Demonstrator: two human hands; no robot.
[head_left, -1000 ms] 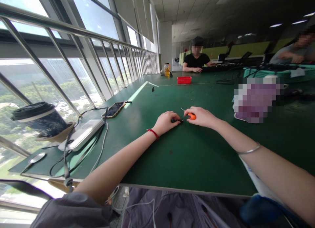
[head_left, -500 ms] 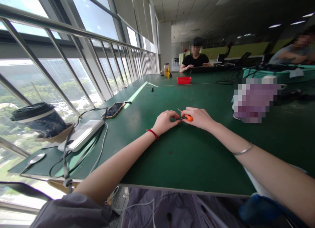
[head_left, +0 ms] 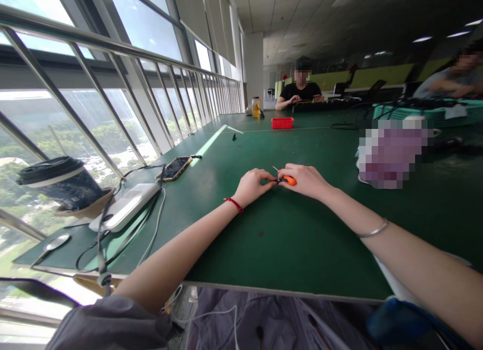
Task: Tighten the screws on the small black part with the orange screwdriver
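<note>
My right hand (head_left: pixel 306 181) is closed around a pair of orange-handled pliers (head_left: pixel 290 180) with a dark head, held just above the green table. The pliers' head points left, toward my other hand. My left hand (head_left: pixel 253 184) is closed in a pinch, thumb and fingertips right at the dark head. What sits in that pinch is too small and too covered to make out. A thin pale tip (head_left: pixel 275 168) sticks out up and left beside my right fingers.
On the left of the green table (head_left: pixel 241 249) lie a phone (head_left: pixel 174 168), a white power strip (head_left: pixel 130 207) with cables, and a lidded cup (head_left: pixel 68 186). Farther off are a small black piece (head_left: pixel 234 137), a red tray (head_left: pixel 282 123) and a jar (head_left: pixel 255 108). Two people sit beyond.
My hands stay together in nearly the same place, with only slight finger shifts at the pliers' head. The person across the table has moved a hand a little.
</note>
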